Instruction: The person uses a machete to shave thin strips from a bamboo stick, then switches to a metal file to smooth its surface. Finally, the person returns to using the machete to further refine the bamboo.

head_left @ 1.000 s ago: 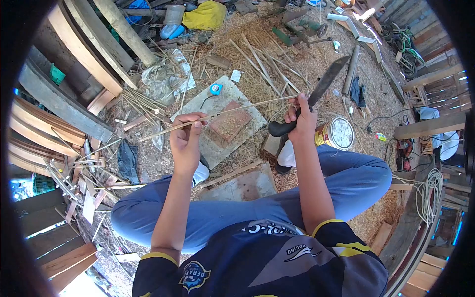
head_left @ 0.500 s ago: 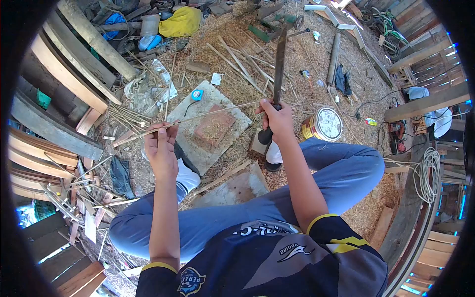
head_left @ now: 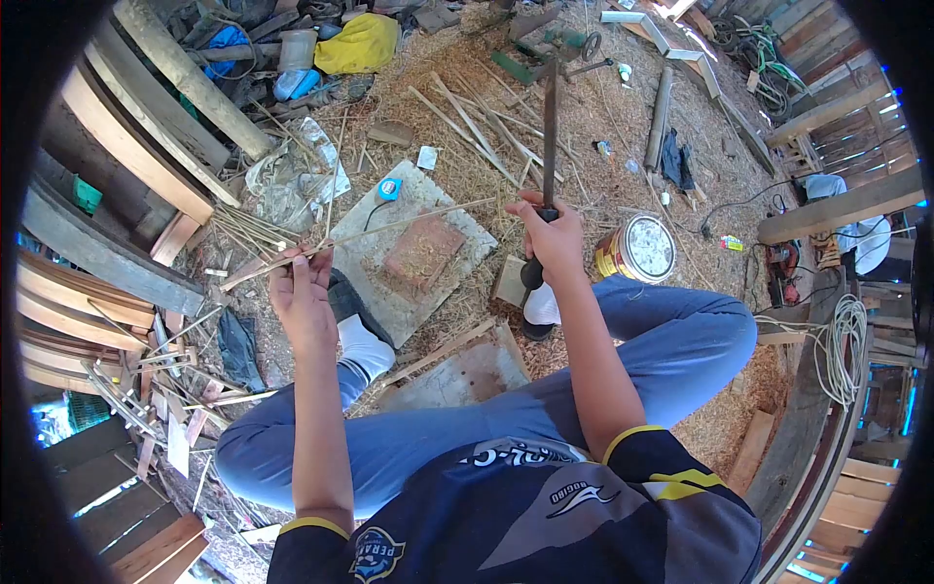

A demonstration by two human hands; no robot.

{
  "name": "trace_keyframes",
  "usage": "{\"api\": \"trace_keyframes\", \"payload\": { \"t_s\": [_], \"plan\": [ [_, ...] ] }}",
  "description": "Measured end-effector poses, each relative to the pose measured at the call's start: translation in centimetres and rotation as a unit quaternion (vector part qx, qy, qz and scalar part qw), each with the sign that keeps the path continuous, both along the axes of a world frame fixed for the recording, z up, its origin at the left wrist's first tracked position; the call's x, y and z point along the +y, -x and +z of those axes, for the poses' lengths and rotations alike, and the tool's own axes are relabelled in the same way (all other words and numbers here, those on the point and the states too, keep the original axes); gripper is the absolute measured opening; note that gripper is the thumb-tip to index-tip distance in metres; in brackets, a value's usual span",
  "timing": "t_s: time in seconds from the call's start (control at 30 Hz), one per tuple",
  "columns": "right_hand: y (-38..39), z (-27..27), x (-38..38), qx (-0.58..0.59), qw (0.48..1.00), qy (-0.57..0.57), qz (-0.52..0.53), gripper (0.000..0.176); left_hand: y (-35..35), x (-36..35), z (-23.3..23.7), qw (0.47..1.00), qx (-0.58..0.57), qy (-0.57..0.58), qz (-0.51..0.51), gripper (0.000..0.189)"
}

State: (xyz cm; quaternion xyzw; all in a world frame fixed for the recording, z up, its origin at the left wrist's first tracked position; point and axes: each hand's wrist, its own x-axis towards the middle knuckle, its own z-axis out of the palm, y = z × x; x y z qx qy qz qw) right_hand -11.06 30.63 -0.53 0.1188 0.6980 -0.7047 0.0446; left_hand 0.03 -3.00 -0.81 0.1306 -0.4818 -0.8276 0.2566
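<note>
My left hand is closed on a thin wooden strip, pinching it between thumb and fingers. The strip slants up to the right, and its far tip stops just short of my right hand. That hand is wrapped round the black handle of a long-bladed knife, whose dark blade points away from me. Below the strip lies a grey slab with a reddish brick on it. A blue tape measure rests near the slab's far corner. A small wood block sits beside the knife handle.
A paint bucket stands by my right knee. More thin strips lie left of the slab, and longer sticks beyond it. Curved planks lean at the left. A coil of rope hangs at the right. Shavings cover the ground.
The strip has shifted left, so its tip no longer reaches my right hand. My left hand has moved slightly left and its wrist has turned. The knife blade stands a little more upright.
</note>
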Motion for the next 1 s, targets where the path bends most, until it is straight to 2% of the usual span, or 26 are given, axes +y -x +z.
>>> {"api": "trace_keyframes", "payload": {
  "t_s": [0.2, 0.4, 0.73, 0.87, 1.0],
  "plan": [
    [-0.8, 1.3, -1.3, -0.023, 0.998, 0.024, 0.059, 0.027, 0.0, 0.2, -0.6, 1.000, -0.006, -0.001, -0.010, 0.014],
    [-1.0, 1.1, -2.2, -0.012, 0.998, -0.001, 0.058, 0.019, 0.2, 0.5, -0.2, 1.000, -0.021, 0.007, -0.017, 0.012],
    [-0.9, 0.0, -1.4, -0.040, 0.990, 0.100, 0.086, 0.014, 0.3, 0.8, 0.4, 0.999, -0.038, 0.005, -0.011, 0.017],
    [-0.9, -0.1, -1.3, -0.049, 0.992, 0.061, 0.103, 0.015, 0.4, 0.8, 0.5, 0.999, -0.049, 0.008, -0.004, 0.018],
    [-1.0, -0.8, -1.4, -0.053, 0.988, 0.070, 0.123, 0.015, 0.5, 0.4, 0.0, 0.999, -0.049, 0.003, 0.003, 0.019]
  ]
}}
